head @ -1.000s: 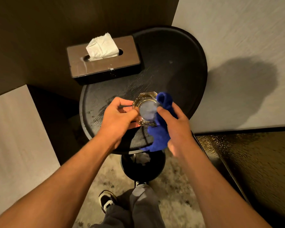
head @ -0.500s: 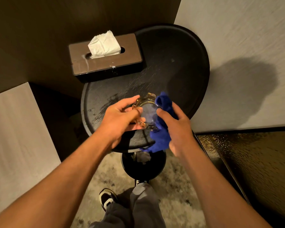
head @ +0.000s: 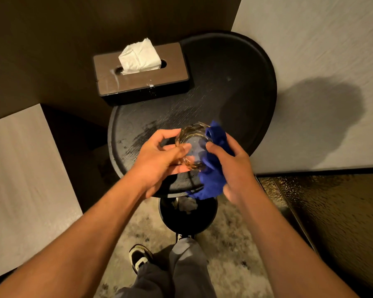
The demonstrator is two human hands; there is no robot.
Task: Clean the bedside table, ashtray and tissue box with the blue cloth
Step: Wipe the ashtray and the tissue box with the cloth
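A clear glass ashtray (head: 193,139) is held tilted above the near part of the round black bedside table (head: 235,82). My left hand (head: 159,157) grips its left rim. My right hand (head: 233,166) holds the blue cloth (head: 213,181) bunched against the ashtray's right side, thumb on the glass. A brown-topped tissue box (head: 142,80) with a white tissue sticking up sits at the table's back left. Wet streaks show on the table top.
A black waste bin (head: 187,214) with crumpled paper stands on the floor under the table's near edge. White bedding lies to the left and right. A dark wall is behind the table, a textured dark panel at lower right. My shoes stand on the carpet below.
The ashtray has turned and tilted in my hands, and my left fingers have shifted along its rim. The cloth stays pressed to its right side.
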